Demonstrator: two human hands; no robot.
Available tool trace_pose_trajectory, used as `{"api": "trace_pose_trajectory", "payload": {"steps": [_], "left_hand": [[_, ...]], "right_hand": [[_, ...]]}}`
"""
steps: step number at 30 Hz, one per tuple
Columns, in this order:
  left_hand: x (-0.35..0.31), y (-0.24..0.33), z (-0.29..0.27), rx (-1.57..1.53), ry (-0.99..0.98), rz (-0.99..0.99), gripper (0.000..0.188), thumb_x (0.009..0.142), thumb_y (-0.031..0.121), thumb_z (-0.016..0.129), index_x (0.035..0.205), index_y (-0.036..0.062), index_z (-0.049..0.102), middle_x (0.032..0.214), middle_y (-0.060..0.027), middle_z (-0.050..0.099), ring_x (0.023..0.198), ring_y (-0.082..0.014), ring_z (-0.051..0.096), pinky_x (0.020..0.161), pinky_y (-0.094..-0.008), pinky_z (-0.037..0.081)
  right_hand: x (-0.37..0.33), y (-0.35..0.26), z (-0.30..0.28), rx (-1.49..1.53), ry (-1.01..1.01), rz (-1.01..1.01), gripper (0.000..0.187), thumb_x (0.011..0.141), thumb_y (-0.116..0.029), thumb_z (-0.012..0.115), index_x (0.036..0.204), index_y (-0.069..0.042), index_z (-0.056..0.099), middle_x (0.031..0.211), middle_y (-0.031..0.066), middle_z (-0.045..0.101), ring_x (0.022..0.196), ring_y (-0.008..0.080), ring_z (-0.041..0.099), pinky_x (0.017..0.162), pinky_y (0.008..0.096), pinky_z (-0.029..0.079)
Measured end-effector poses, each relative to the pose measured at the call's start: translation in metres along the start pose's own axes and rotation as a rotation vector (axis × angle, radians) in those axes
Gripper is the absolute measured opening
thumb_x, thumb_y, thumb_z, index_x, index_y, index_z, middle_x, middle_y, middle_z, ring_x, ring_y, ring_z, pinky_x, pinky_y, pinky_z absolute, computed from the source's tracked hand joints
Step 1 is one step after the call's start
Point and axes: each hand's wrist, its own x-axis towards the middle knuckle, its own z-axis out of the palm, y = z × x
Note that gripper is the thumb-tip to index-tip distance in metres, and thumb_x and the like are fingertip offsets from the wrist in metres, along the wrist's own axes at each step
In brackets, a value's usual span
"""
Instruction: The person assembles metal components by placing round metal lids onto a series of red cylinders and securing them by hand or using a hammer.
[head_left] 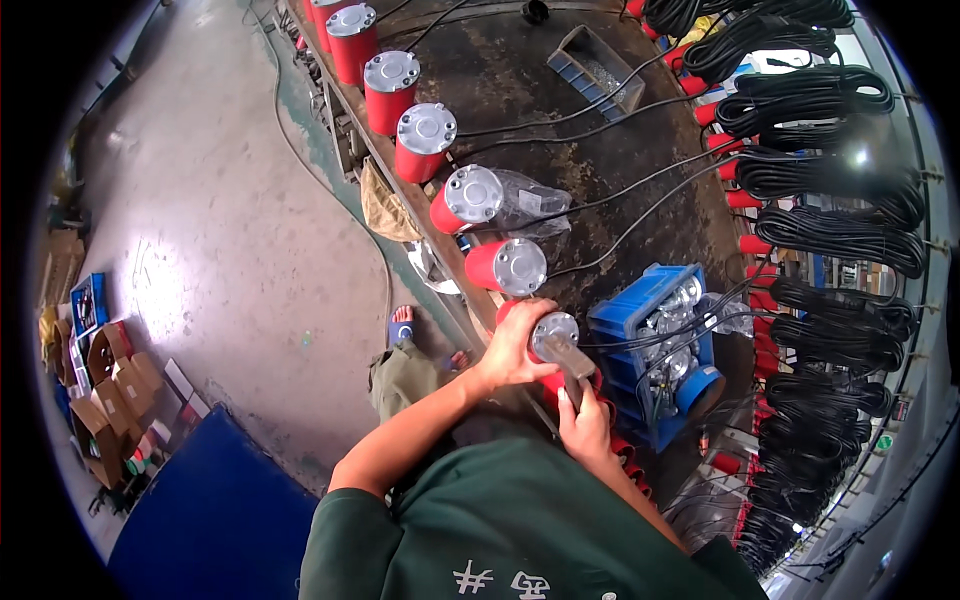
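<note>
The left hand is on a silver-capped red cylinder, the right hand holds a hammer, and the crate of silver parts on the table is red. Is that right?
Not quite: the head view shows that the crate of silver parts is blue, not red. The left hand is on the silver-capped red cylinder and the right hand holds the hammer.

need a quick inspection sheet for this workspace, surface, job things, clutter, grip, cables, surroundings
surface: dark, scuffed bench
job's things: red cylinder with metal cap; hammer-like tool at the cap, contact unclear; similar capped cylinders along the edge
clutter: plastic bag, blue bin of shiny parts, small tray
grip: left hand around the red cylinder, right hand closed on the tool's handle
cables: black cables crossing the bench; bundled coils at right
surroundings: grey floor, cardboard boxes at left
</note>
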Motion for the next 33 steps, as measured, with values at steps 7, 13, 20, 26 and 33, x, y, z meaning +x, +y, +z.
{"api": "trace_pose_trajectory", "payload": {"steps": [7, 13, 20, 26, 33], "left_hand": [[0.008, 0.003, -0.008, 0.113, -0.006, 0.11, 0.097, 0.058, 0.038, 0.1, 0.139, 0.0021, 0.061, 0.131, -0.0202, 0.066, 0.117, -0.0399, 0.065, 0.103, -0.0509, 0.052], [0.006, 0.001, -0.004, 0.09, -0.037, 0.069, 0.091, 0.06, 0.037, 0.101, 0.135, 0.0027, 0.063, 0.128, -0.0181, 0.066, 0.117, -0.0391, 0.065, 0.101, -0.0492, 0.051], [0.016, 0.028, -0.006, 0.222, -0.15, -0.051, 0.093, 0.062, 0.026, 0.1, 0.141, 0.0009, 0.057, 0.132, -0.0181, 0.066, 0.118, -0.0371, 0.067, 0.102, -0.0468, 0.055], [0.04, 0.086, 0.001, 0.754, -0.369, 0.027, 0.09, 0.071, 0.02, 0.095, 0.147, -0.001, 0.053, 0.141, -0.0229, 0.058, 0.131, -0.0425, 0.056, 0.111, -0.0499, 0.048], [0.069, 0.127, 0.024, 1.015, -0.742, -0.06, 0.069, 0.076, 0.018, 0.09, 0.14, 0.0042, 0.066, 0.137, -0.0222, 0.066, 0.114, -0.0422, 0.067, 0.098, -0.0483, 0.056]], "right_hand": [[0.005, -0.03, -0.058, 0.281, -0.185, 0.177, 0.022, 0.106, -0.021, 0.064, 0.104, 0.001, 0.066, 0.07, 0.0078, 0.063, 0.064, 0.0113, 0.059, 0.059, 0.0342, 0.047], [-0.005, -0.023, -0.031, 0.221, 0.1, 0.06, 0.024, 0.105, -0.019, 0.063, 0.117, 0.001, 0.065, 0.082, 0.024, 0.07, 0.075, 0.0406, 0.074, 0.066, 0.0454, 0.054], [-0.003, 0.017, -0.038, 0.528, -0.175, 0.237, 0.042, 0.104, -0.04, 0.067, 0.095, 0.001, 0.065, 0.071, 0.0243, 0.065, 0.066, 0.0414, 0.069, 0.059, 0.0492, 0.049], [-0.049, 0.059, -0.085, 0.649, 0.107, 0.262, 0.037, 0.103, -0.035, 0.07, 0.097, 0.001, 0.066, 0.069, 0.0207, 0.065, 0.063, 0.0381, 0.068, 0.057, 0.0477, 0.047], [-0.126, 0.145, -0.089, 0.68, 0.248, 0.306, 0.034, 0.101, -0.033, 0.072, 0.1, 0.001, 0.064, 0.082, 0.0198, 0.073, 0.073, 0.0417, 0.071, 0.065, 0.0487, 0.052]]}}
